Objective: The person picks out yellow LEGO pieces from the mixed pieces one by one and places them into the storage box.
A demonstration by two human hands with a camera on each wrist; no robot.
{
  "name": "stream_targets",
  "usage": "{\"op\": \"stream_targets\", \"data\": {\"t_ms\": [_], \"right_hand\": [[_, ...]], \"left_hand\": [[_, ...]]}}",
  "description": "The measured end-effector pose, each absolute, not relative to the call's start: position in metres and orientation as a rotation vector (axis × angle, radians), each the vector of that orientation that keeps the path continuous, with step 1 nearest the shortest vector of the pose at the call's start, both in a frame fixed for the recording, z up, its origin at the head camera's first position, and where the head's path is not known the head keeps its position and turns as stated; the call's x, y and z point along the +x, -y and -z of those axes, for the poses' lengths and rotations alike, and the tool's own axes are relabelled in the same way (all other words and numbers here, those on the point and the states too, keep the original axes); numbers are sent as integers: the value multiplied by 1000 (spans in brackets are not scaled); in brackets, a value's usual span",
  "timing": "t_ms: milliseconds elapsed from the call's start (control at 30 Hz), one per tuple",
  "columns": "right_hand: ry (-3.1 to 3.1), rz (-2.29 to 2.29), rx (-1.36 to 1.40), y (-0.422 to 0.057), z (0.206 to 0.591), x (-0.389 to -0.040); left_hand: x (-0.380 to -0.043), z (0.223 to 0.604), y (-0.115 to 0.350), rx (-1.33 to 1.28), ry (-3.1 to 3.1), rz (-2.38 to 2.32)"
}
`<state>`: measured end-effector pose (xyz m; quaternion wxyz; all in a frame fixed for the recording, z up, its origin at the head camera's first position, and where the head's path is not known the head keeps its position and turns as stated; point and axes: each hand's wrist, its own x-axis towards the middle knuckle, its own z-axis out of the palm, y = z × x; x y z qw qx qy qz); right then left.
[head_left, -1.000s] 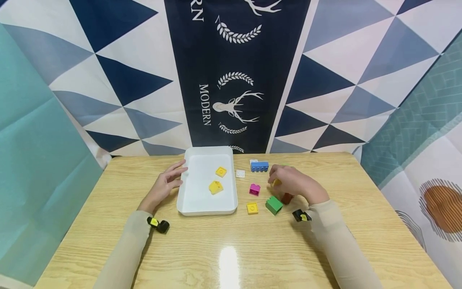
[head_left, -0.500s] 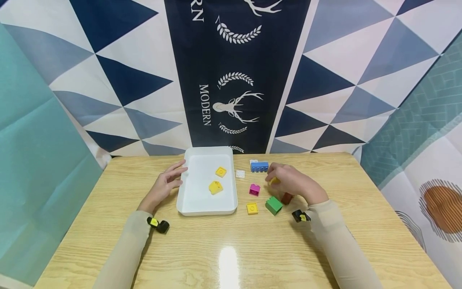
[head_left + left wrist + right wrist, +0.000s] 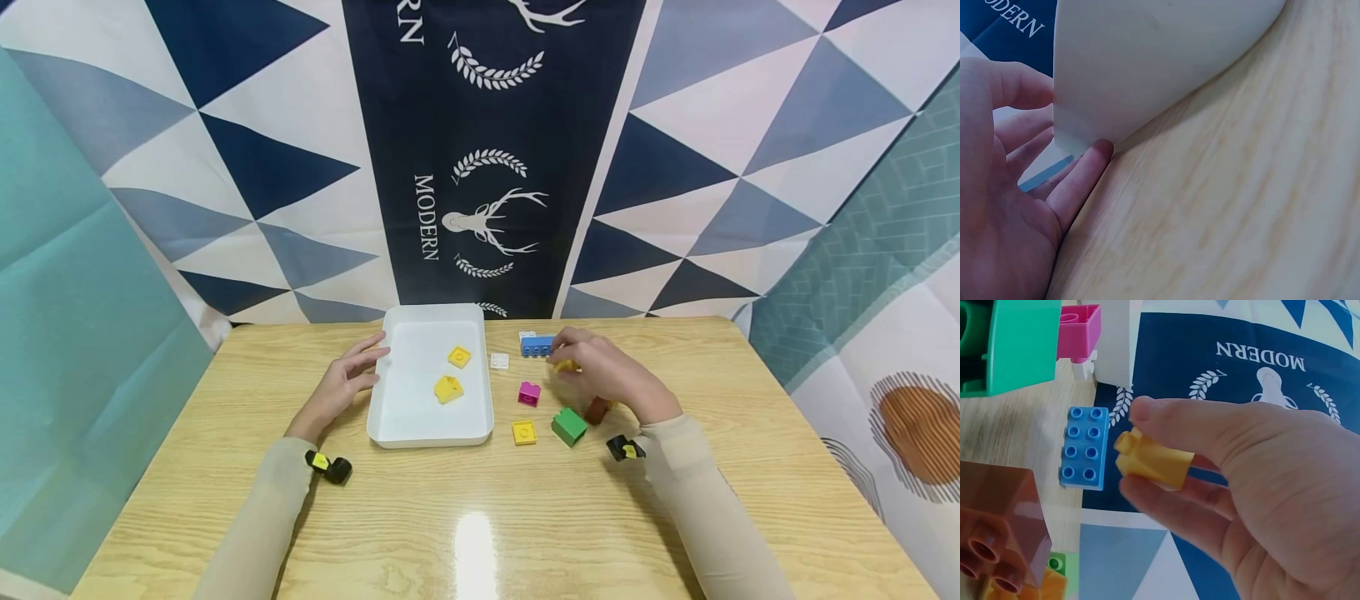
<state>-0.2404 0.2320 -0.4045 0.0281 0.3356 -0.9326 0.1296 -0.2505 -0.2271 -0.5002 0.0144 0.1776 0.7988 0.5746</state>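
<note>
My right hand [image 3: 603,367] pinches a small yellow toy brick [image 3: 1155,461] between thumb and fingers, close beside the blue brick [image 3: 536,347] on the table. One stud shows at the brick's end in the right wrist view. At the left side of a white tray [image 3: 427,427], my left hand [image 3: 343,387] rests its fingertips against the wall, fingers spread; the left wrist view shows them on the tray's outer side [image 3: 1141,69]. Inside the tray lie a flat yellow piece [image 3: 459,357] and a yellow block [image 3: 448,389].
Right of the tray lie a white plate piece [image 3: 499,361], a magenta brick [image 3: 528,394], a yellow square piece [image 3: 524,432] and a green brick [image 3: 569,426]. A brown brick [image 3: 597,411] sits under my right wrist. A patterned cloth [image 3: 480,167] hangs behind the table.
My right hand has shifted slightly left and toward the back with the yellow brick, its fingertips now overlapping the blue brick's edge. My left hand and the tray have stayed put.
</note>
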Motion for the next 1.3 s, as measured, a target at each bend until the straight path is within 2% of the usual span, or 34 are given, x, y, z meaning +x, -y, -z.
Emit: {"op": "stream_targets", "data": {"t_ms": [300, 867, 1300], "right_hand": [[2681, -415, 1084, -233, 411, -246], [2707, -407, 1089, -231, 415, -248], [2665, -375, 1093, -229, 392, -253]], "left_hand": [[-252, 500, 227, 556, -2495, -1785], [-253, 502, 227, 569, -2498, -1800], [-253, 500, 227, 526, -2487, -1793]]}}
